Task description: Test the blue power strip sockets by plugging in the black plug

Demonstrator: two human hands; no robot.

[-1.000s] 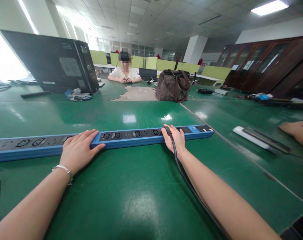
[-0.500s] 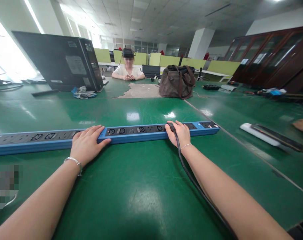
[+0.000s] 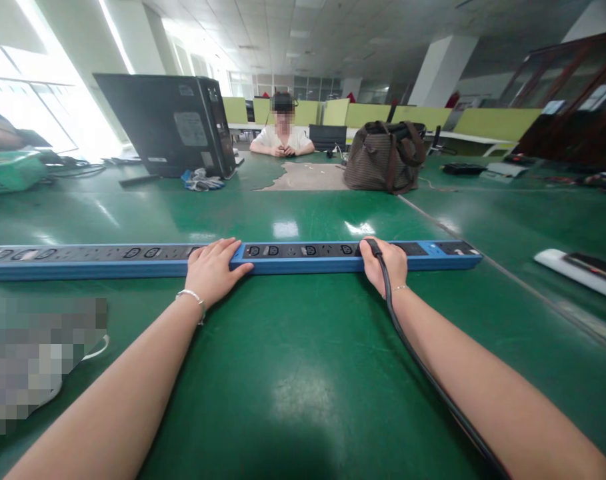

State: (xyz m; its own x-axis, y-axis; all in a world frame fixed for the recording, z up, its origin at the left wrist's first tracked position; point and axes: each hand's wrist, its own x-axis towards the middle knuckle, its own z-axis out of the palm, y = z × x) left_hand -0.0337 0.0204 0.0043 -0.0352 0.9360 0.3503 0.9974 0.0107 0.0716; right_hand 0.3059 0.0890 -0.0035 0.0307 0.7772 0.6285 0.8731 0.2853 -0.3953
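A long blue power strip (image 3: 303, 265) with black sockets lies across the green table. My left hand (image 3: 213, 270) rests over its middle, fingers laid on the top and thumb stretched along the near edge. Farther right, my right hand (image 3: 387, 263) is closed round a black plug (image 3: 371, 247) at the strip's sockets. Whether the plug is fully seated cannot be made out. From the plug a black cable (image 3: 407, 340) runs along my right forearm toward the bottom edge.
Behind the strip stand a black computer case (image 3: 167, 127), gloves (image 3: 201, 180) and a brown bag (image 3: 377, 160). A person (image 3: 283, 137) sits across the table. A green basket (image 3: 13, 173) is at left, a white bar-shaped object (image 3: 573, 270) at right.
The view has turned left, so the scene has shifted right and the green basket has come into view. Both hands keep their places on the strip. The hand at the right edge is gone.
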